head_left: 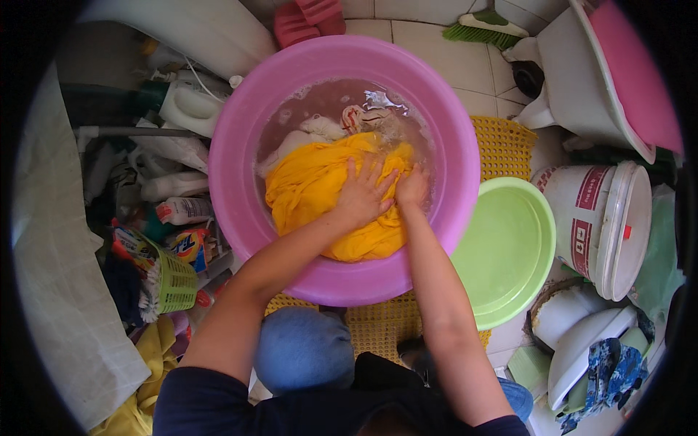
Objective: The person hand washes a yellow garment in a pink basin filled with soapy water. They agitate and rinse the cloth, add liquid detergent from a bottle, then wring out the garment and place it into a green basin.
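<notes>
A large pink plastic basin (343, 283) holds cloudy, sudsy water in front of me. A wet yellow cloth (305, 191) lies bunched in it, partly above the water. My left hand (364, 191) rests on top of the cloth with its fingers spread. My right hand (413, 187) is at the cloth's right edge, partly in the water; its fingertips are hard to see, so its grip is unclear. Beyond the yellow cloth, a whitish cloth (322, 128) and a pale cloth with red marks (353, 119) lie partly under water.
A light green basin (504, 245) stands close by on the right, beside a lidded white bucket (578, 218). Bottles and a green plastic basket (177, 278) crowd the left side. A yellow perforated mat (381, 329) lies underneath. Pink slippers (311, 22) and a broom head (488, 30) are beyond.
</notes>
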The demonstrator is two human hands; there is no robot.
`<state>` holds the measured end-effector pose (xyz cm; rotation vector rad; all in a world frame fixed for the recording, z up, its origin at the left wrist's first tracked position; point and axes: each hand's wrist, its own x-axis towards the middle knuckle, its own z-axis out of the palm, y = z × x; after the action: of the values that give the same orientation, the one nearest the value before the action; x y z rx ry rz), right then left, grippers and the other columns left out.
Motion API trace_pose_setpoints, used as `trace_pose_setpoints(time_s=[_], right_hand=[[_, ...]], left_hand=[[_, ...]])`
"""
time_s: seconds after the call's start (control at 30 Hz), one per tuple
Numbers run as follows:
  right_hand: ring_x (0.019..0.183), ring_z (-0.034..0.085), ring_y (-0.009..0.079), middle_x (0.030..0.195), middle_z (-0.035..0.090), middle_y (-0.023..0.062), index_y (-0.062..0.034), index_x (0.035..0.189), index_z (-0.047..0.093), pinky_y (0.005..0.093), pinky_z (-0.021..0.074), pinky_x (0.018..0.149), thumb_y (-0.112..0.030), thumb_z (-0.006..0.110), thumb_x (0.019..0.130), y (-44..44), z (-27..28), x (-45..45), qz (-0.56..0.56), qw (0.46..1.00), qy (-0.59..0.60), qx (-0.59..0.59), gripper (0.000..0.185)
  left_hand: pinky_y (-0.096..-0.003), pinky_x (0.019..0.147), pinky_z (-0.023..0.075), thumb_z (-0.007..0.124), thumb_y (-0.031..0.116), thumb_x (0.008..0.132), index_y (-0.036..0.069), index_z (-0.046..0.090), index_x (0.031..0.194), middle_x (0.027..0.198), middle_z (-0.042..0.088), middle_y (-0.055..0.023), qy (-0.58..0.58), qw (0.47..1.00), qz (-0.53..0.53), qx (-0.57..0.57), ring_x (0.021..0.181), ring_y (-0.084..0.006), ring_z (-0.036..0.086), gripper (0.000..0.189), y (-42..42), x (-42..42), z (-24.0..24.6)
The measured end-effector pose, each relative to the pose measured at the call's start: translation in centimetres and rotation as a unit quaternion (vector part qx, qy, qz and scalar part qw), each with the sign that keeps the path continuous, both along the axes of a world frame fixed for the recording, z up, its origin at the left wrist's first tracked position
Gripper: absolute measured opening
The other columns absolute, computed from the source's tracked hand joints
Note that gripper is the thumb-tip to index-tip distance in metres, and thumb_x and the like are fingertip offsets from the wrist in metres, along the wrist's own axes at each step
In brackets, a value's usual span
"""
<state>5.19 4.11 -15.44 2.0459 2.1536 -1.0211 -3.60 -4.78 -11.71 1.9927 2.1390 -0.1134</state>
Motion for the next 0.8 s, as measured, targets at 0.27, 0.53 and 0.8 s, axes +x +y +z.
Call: trace_pose_setpoints(time_s=[0.27,0.53,0.8], right_hand=[[0.091,0.057,0.0343,0.096,0.06,0.0221,-0.0067,0.105,0.059,0.0404,0.0437,0.081,-0.012,0.054,0.08,1.7,-1.4,0.1,-0.01,0.999,0.049,-0.014,0.027],[0.089,0.053,0.0108,0.097,0.057,0.0046,0.0008,0.1,0.056,0.0227,0.0431,0.078,0.007,0.058,0.075,0.3,11.4,4.8,-0.127,0.796,0.57,-0.16,0.026],[0.095,0.054,0.0149,0.104,0.056,0.0094,0.0012,0.108,0.052,0.0262,0.043,0.085,0.001,0.061,0.077,-1.9,20.8,4.9,-0.076,0.712,0.664,-0.218,0.032]], left_hand=[[-0.0591,0.098,0.0147,0.039,0.036,0.086,0.011,0.049,0.122,0.134,0.034,-0.0167,-0.028,0.997,-0.052,-0.048,0.123,-0.0329,0.032,0.045,3.0,-1.2,-1.7],[-0.0359,0.097,0.0324,0.049,0.012,0.082,0.004,0.058,0.106,0.117,0.047,-0.0178,-0.513,0.809,0.175,0.229,0.114,-0.029,0.043,0.026,-1.0,-2.1,4.7],[-0.0294,0.089,0.0395,0.062,0.004,0.076,-0.001,0.048,0.12,0.11,0.053,-0.0086,-0.607,0.755,0.171,0.18,0.102,-0.0155,0.05,0.046,-1.1,1.3,14.6]])
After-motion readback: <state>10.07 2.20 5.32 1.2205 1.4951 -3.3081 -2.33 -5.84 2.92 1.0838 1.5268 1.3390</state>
